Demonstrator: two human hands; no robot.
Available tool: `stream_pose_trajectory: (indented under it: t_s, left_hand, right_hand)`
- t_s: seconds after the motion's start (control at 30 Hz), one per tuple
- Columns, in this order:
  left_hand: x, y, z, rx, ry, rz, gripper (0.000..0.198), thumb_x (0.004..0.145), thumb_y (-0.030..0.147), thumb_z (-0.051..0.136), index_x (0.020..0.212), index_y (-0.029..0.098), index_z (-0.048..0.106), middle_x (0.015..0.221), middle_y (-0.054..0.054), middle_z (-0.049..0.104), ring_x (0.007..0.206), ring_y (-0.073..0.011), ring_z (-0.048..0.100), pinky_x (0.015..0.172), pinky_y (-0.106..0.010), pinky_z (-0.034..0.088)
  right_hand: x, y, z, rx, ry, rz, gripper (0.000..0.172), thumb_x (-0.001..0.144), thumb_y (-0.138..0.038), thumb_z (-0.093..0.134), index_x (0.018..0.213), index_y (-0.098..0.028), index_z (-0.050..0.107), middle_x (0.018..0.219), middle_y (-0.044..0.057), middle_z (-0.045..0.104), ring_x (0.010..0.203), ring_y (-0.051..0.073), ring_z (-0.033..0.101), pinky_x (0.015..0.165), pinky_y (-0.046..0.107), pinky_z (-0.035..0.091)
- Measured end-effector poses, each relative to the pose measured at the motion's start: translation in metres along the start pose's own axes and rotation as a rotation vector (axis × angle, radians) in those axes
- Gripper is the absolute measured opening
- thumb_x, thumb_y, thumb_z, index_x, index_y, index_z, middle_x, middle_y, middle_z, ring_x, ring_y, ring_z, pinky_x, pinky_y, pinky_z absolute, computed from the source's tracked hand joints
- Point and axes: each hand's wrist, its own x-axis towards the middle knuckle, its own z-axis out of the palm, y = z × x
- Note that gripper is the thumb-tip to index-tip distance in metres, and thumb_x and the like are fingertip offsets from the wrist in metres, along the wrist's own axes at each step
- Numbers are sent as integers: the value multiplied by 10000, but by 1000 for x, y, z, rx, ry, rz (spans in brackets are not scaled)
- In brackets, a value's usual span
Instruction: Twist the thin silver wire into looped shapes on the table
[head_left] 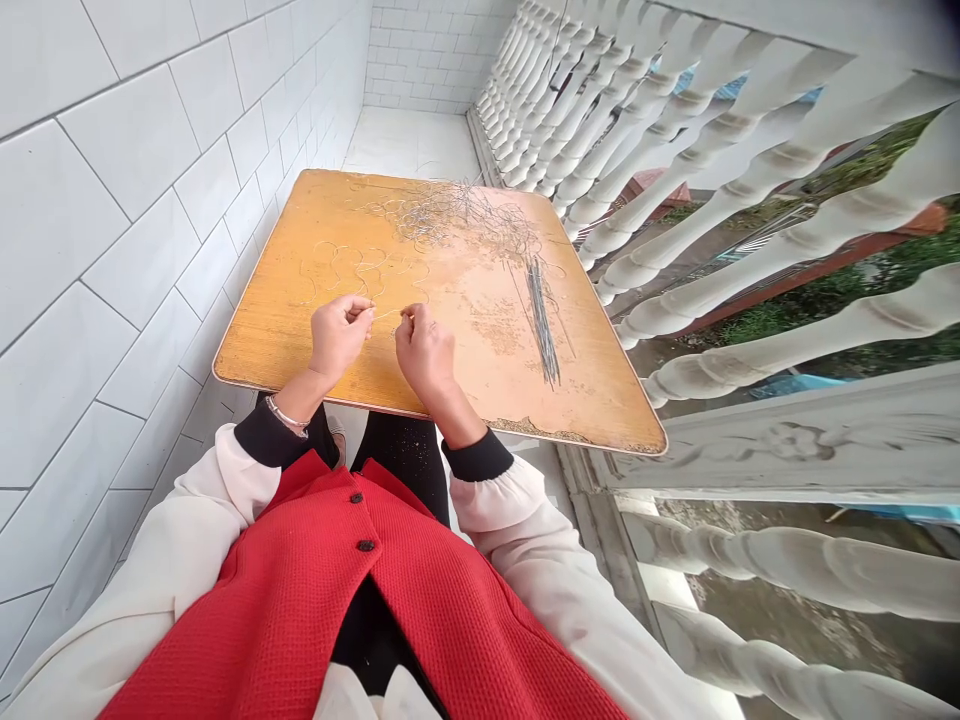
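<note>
We enter first the left hand (339, 337) and the right hand (425, 350), held close together just above the board with the fingertips of each pressed together. Each hand pinches a thin silver wire (388, 314) that crosses the short gap between them, though at this size we cannot tell exactly which fingers bear on it. The wire is held over the near middle of a square wooden board (277, 345), its top orange-yellow, worn pale toward the right, its near edge chipped. On the board, just beyond the hands, we list loose wire loops (352, 268), curled in a rough row of rings. Farther on, by the far edge, lies a tangled heap of wire (457, 215). To the right we note a bundle of straight wires (543, 322), laid lengthwise and slanting toward the near edge. On the left wrist sits a thin metal bracelet (286, 415). The cream sleeves end in black cuffs (478, 455), under a red buttoned vest (360, 590). The board stands between a white tiled wall (112, 250) on the left and a white balustrade (750, 200) on the right.
</note>
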Motion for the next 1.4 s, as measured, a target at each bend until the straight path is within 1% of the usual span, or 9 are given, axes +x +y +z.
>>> stream_pose_trajectory:
  t_s: [0.13,0.27,0.37,0.5,0.77,0.97,1.07,1.2,1.4]
  left_hand:
    - [-2,1,6,7,14,14,91,794,89,635,744,160,663,641,38,642,547,-53,567,535,-160,471]
    - [2,-1,7,-2,4,-6,103,783,78,647,715,154,660,631,39,644,538,-53,571,526,-160,474]
    - [10,0,4,-18,12,-13,109,777,60,641,713,145,663,630,41,641,520,-46,559,518,-159,471]
    - [18,3,2,-15,10,-20,105,772,49,641,726,136,676,635,40,644,507,-41,550,508,-158,465]
    - [25,14,0,-32,-42,-79,139,769,22,629,687,129,663,561,48,597,478,-36,516,499,-158,436]
    - [24,21,-1,-49,-69,-106,140,758,11,635,676,124,650,558,47,594,485,-33,518,501,-151,436]
    - [24,20,0,-55,-77,-93,134,767,20,637,685,125,653,561,47,598,479,-33,514,505,-156,443]
    - [23,22,3,-69,-67,-103,158,780,12,627,670,126,641,555,47,590,485,-36,518,508,-158,444]
    - [21,26,6,-101,-40,-121,190,783,-16,619,656,126,627,543,57,579,464,-25,504,496,-151,423]
  right_hand:
    - [5,-14,5,288,75,163,87,919,-196,430,904,-222,513,670,-7,627,559,145,582,605,274,408]
    - [6,-30,6,758,-15,450,120,935,-130,413,881,-230,452,596,-67,603,447,101,567,559,238,463]
    - [3,-35,2,953,-136,583,125,961,-159,442,856,-227,445,596,-71,636,416,79,560,514,208,465]
    - [-3,-32,-5,995,-214,549,113,953,-217,535,854,-219,479,625,-56,691,403,68,566,505,195,482]
    - [-6,-21,-14,1098,-294,505,297,795,-413,781,814,-211,565,707,-19,737,467,66,591,527,194,518]
    - [-5,-22,-15,1227,-315,622,114,818,-201,707,772,-188,604,721,10,759,540,84,662,528,176,537]
    - [-5,-24,-15,1251,-323,659,124,827,-160,677,750,-192,585,713,35,768,645,124,728,578,189,567]
    - [-7,-25,-11,1249,-321,614,173,870,-213,678,735,-200,571,714,40,770,672,133,744,650,209,594]
    - [-12,-26,-2,1269,-256,568,105,920,-164,579,824,-203,594,702,17,755,620,119,719,653,224,598]
